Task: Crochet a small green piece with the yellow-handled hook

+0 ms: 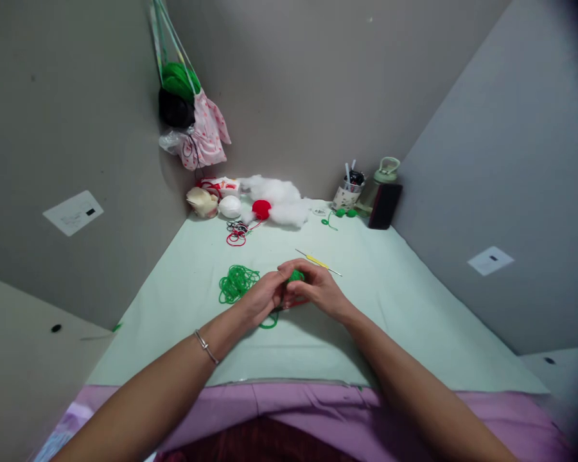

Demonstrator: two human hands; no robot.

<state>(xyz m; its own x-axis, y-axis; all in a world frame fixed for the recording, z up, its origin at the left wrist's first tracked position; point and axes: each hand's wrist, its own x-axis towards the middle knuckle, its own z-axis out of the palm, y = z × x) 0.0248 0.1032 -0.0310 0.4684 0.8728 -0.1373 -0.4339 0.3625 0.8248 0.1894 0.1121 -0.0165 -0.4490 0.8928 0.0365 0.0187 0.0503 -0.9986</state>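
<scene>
Green crochet piece (296,276): small, pinched between both hands above the middle of the worktop (366,333); mostly hidden by fingers.
Left hand (264,296): fingers curled closed on the near-left side of the green crochet piece, thumb against it.
Right hand (318,285): fingers bent over the top and right of the green crochet piece, closed on it.
Loose green yarn (236,283): tangled heap just left of the green crochet piece, one strand looping under the left hand.
Crochet hook (318,262): lying free just behind the green crochet piece, apart from both hands.
Step in hand: probably shaping or checking the piece by hand, with no hook in use.
Next move: likely calls for one hand freed, the piece kept firmly pinched, the strand kept untangled.
Stuffing (282,199): white fluff far behind the green crochet piece, by the wall, red ball (261,208) touching it.
</scene>
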